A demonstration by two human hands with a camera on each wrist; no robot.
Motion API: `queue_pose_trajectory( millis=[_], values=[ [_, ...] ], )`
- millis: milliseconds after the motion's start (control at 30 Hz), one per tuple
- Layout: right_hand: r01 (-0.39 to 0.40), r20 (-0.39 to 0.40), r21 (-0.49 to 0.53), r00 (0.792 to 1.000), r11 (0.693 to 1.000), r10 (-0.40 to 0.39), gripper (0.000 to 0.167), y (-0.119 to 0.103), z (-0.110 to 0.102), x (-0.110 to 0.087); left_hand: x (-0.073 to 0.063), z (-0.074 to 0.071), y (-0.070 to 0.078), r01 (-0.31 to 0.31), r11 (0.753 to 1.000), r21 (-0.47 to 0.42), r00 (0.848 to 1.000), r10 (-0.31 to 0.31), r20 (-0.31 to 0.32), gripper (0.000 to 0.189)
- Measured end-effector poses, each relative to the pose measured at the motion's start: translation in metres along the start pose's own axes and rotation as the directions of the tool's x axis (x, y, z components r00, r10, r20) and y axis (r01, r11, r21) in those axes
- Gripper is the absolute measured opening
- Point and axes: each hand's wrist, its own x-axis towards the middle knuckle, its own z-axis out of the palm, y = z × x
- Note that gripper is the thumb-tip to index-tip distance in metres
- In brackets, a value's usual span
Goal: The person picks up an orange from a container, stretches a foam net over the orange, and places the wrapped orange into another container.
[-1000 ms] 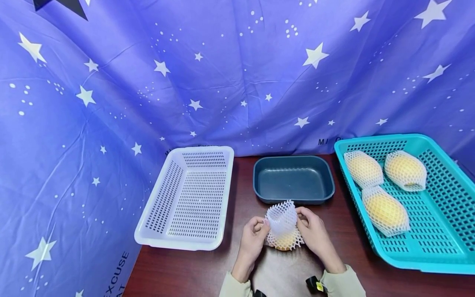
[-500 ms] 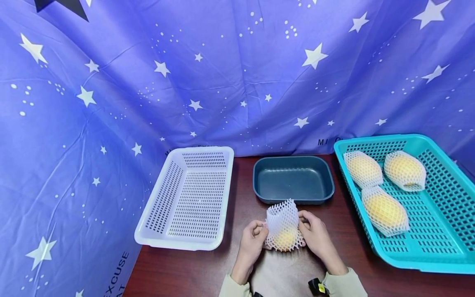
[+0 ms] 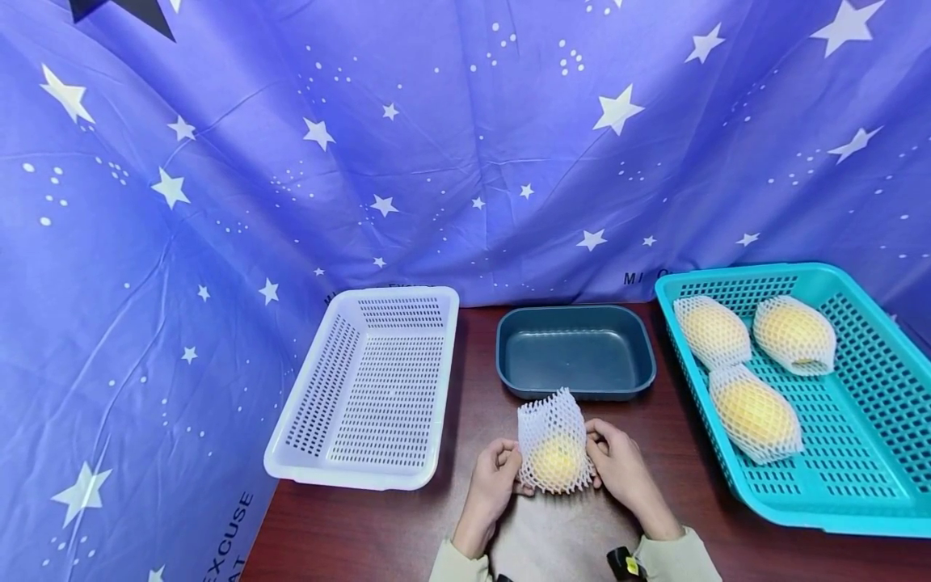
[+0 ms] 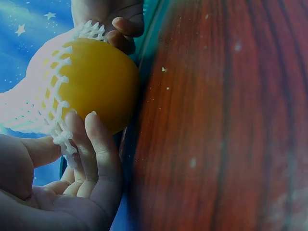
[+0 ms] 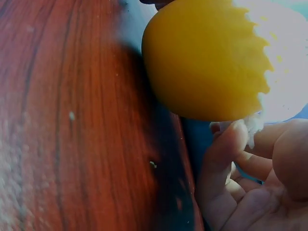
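A smooth, round-ended yellow fruit (image 4: 103,82) sits partly inside a white foam net sleeve (image 3: 541,416), in front of the dark tray. The sleeve's open end stands up beyond the fruit, toward the tray. On the left, my left hand (image 3: 490,485) pinches the sleeve's near edge between thumb and fingers, two fingertips against the fruit. My right hand (image 3: 621,469) pinches the opposite side of that edge. Both wrist views show the fruit's near end bare, with the net's zigzag edge running around it.
A white perforated basket (image 3: 393,396) stands at the left. Behind the hands is a dark blue tray (image 3: 575,364). At the right, a teal basket (image 3: 858,461) bears several net-wrapped yellow fruits (image 3: 756,412). A blue starry curtain (image 3: 436,162) hangs behind the brown table (image 3: 349,533).
The sleeve's edge has come down over more of the fruit, toward the person. Its upper part, earlier gaping, now stands flatter and straighter. Both hands have shifted slightly toward the person.
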Motion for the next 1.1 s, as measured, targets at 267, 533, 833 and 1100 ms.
queue_pose_trajectory(
  millis=[267,533,833,1100],
  values=[
    [-0.006,-0.004,-0.022,1.000,1.000,0.006,0.017,-0.001,0.000,-0.001,-0.003,-0.004,0.009,-0.098,0.973,0.210,0.995,0.100,-0.003,0.021],
    [0.005,-0.021,-0.035,1.000,0.999,-0.006,0.017,-0.002,0.000,0.000,-0.015,-0.006,0.032,-0.343,0.791,0.507,0.939,0.294,0.176,0.046],
    [0.062,-0.035,-0.072,0.997,0.995,-0.065,0.014,-0.001,0.000,-0.001,-0.016,0.009,0.034,-0.311,0.776,0.549,0.949,0.216,0.231,0.074],
    [0.152,-0.044,-0.118,0.986,0.981,-0.158,0.026,-0.011,-0.019,-0.007,-0.011,0.009,0.026,-0.268,0.788,0.554,0.962,0.193,0.192,0.071]
  ],
)
